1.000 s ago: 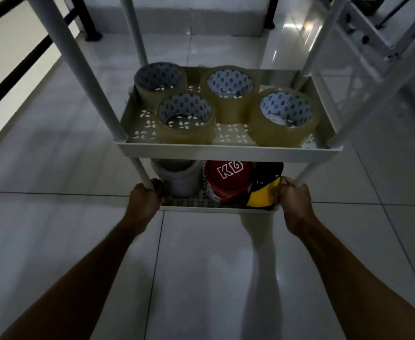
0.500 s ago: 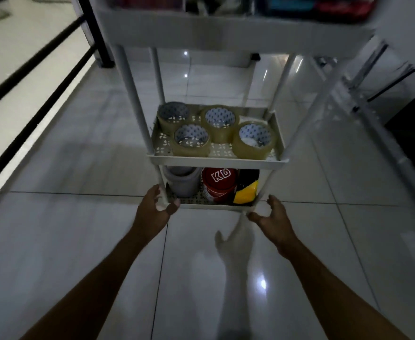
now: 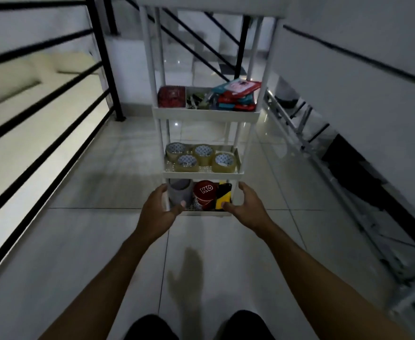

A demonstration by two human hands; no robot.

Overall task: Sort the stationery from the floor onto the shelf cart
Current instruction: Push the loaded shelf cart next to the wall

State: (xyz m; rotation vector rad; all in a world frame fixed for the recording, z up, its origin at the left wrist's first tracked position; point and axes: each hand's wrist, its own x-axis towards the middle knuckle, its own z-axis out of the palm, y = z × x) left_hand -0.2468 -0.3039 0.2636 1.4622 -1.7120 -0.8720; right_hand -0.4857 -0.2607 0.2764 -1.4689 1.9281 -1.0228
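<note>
Left hand [image 3: 157, 210] and right hand [image 3: 246, 204], each grip spread apart, flank the shelf cart [image 3: 202, 114] bottom tier

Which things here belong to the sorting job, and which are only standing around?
Job:
shelf cart
four tape rolls, middle shelf
red tin, grey roll, yellow-black roll, bottom shelf
packets and red box, upper shelf
left hand and right hand at the bottom shelf

Not the job:
black railing
folded metal frame

Dim room, glossy white tiled floor [image 3: 91, 241], black railing [image 3: 42, 133] left, white wall [image 3: 373, 69] right, perhaps stairs behind.
</note>
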